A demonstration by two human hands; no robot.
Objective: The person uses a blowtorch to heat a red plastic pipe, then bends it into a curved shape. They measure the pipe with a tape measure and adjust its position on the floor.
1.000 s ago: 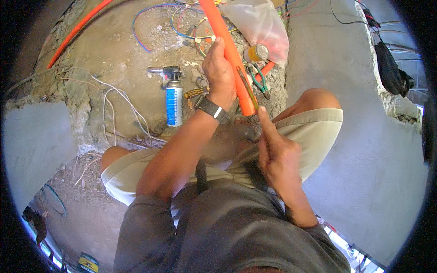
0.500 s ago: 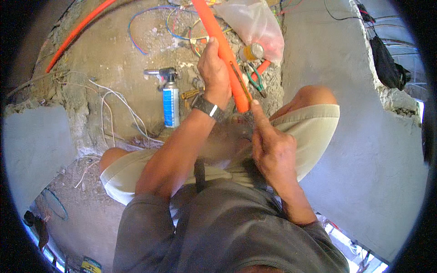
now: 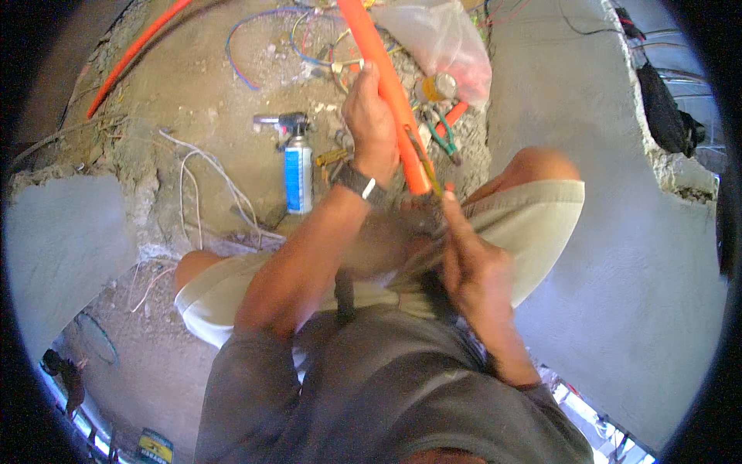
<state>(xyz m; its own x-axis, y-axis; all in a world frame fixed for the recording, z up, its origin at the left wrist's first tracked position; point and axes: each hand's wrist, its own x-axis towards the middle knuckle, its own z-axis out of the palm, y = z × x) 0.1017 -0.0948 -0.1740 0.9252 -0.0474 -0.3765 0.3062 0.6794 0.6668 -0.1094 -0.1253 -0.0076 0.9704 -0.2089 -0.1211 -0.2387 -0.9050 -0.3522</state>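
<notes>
An orange pipe [image 3: 390, 89] slants across the space before me, its near end above my lap. My left hand [image 3: 372, 124] is wrapped round it from the left side. A thin, narrow blade-like strip [image 3: 423, 158], dark at its far part and yellowish toward me, lies along the pipe's right side by the near end. My right hand [image 3: 478, 267] grips the strip's near end, the forefinger stretched along it and the other fingers curled in. Motion smears that hand somewhat.
Left of the pipe stands a gas torch on a blue canister [image 3: 297, 174]. Green-handled pliers [image 3: 442, 139], a small jar [image 3: 438, 87] and a clear plastic bag [image 3: 440, 39] lie to the right. Coloured wires [image 3: 239, 58], white cable [image 3: 209, 162] and another orange pipe [image 3: 135, 62] are on the rough ground.
My right hand has drawn back toward me and to the right, and the strip has slid along the pipe with it. The left hand keeps its hold; the whole view has shifted slightly.
</notes>
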